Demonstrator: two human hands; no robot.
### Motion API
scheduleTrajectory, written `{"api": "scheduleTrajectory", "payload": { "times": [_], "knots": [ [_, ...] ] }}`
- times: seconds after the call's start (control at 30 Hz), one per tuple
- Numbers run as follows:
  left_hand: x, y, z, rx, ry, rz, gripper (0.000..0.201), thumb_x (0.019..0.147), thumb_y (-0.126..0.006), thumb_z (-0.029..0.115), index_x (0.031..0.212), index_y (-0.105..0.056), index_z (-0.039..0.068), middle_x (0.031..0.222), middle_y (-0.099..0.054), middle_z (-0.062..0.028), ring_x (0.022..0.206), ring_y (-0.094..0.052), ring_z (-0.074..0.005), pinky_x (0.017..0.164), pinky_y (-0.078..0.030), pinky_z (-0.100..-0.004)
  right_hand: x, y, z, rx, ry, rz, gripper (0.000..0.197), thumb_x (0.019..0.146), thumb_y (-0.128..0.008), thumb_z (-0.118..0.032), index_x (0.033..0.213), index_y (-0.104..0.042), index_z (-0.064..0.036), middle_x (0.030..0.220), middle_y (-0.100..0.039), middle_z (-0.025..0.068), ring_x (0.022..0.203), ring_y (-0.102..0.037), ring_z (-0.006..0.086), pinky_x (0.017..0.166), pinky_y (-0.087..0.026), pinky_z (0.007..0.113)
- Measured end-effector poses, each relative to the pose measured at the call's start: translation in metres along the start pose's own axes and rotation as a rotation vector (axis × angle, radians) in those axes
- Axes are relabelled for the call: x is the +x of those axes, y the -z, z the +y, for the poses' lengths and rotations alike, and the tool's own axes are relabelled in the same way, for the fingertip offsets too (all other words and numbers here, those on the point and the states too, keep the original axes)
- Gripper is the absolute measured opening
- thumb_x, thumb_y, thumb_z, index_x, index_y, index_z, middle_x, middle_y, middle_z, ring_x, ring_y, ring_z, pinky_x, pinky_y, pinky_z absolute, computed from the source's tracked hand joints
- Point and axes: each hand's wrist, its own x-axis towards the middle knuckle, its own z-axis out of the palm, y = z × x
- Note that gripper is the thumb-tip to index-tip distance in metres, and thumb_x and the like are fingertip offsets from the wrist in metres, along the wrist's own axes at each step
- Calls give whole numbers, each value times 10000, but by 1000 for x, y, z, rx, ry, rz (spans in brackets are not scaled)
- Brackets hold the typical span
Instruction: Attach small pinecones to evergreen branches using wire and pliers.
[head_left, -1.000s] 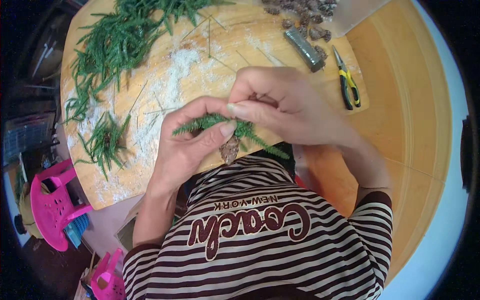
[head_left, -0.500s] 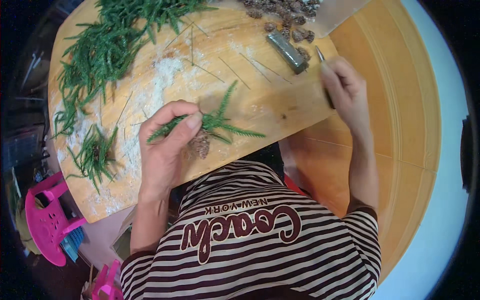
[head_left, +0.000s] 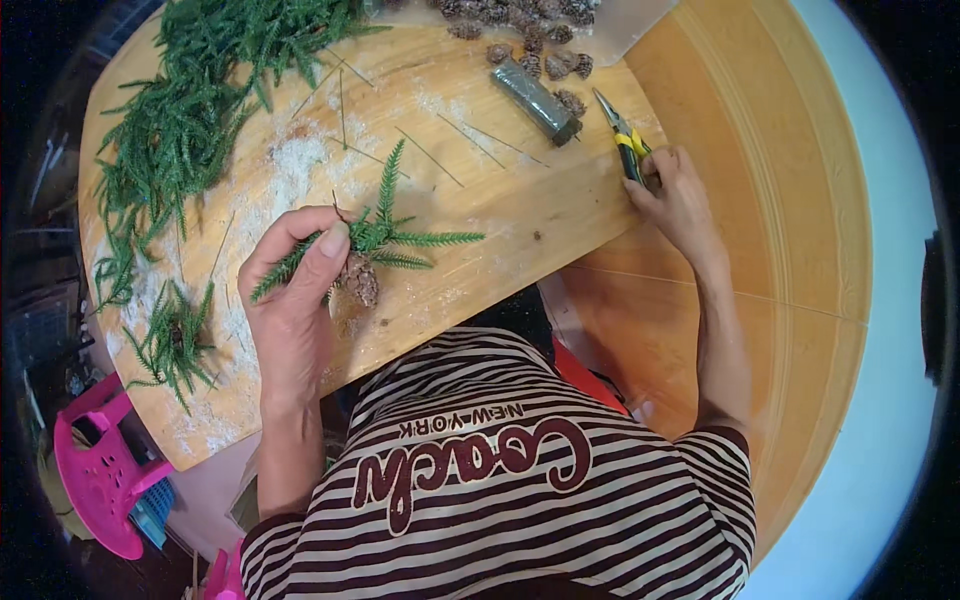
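Observation:
My left hand (head_left: 293, 290) pinches a small bundle of green fir sprigs (head_left: 385, 232) with a brown pine cone (head_left: 358, 279) hanging below it, just above the round wooden table (head_left: 500, 215). At the table's right edge my right hand (head_left: 676, 195) closes around the handles of yellow-and-black pliers (head_left: 622, 137), whose jaws point up and away from me. A finished sprig-and-cone bundle (head_left: 172, 335) lies at the left near the table edge.
A big heap of green sprigs (head_left: 190, 95) fills the far left. Several pine cones (head_left: 520, 25) and a dark green wire spool (head_left: 538, 100) lie at the top. Thin wire pieces (head_left: 430, 157) and white dust (head_left: 290, 160) are scattered mid-table. Pink plastic stools (head_left: 105, 465) stand below left.
My right hand let go of the bundle, reached right and took hold of the pliers. My left hand kept the bundle and drifted left, lower over the table.

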Motion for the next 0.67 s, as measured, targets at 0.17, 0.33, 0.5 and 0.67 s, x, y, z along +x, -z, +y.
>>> {"api": "scheduleTrajectory", "payload": {
  "times": [0.17,0.33,0.5,0.67],
  "knots": [
    [-1,3,-1,31,-1,25,114,832,-614,38,933,-625,-14,839,-592,-13,758,-514,-63,704,-399,-191,3,5,-12,-114,-15,-20,231,787,-616,-175,911,-507,-13,917,-506,178,799,-520,375,683,-442,415],
    [-3,-1,2,70,14,43,111,830,-613,38,924,-626,-19,801,-597,-12,733,-529,-67,676,-412,-192,-3,-3,0,-341,-76,111,165,787,-574,-137,900,-536,-23,892,-552,167,780,-551,360,665,-455,411],
    [-3,2,6,12,86,41,108,828,-614,36,915,-627,-26,770,-601,-14,704,-542,-76,642,-434,-195,-14,37,-48,350,-77,84,171,735,-540,-53,902,-543,-19,898,-537,82,863,-551,194,706,-426,313],
    [-7,6,7,-42,40,35,110,831,-612,41,918,-629,-23,783,-604,-19,701,-545,-80,630,-448,-197,-6,45,-124,762,380,-272,317,639,-576,-45,955,-568,-24,1001,-483,77,944,-457,219,870,-337,317]
  ]
}}
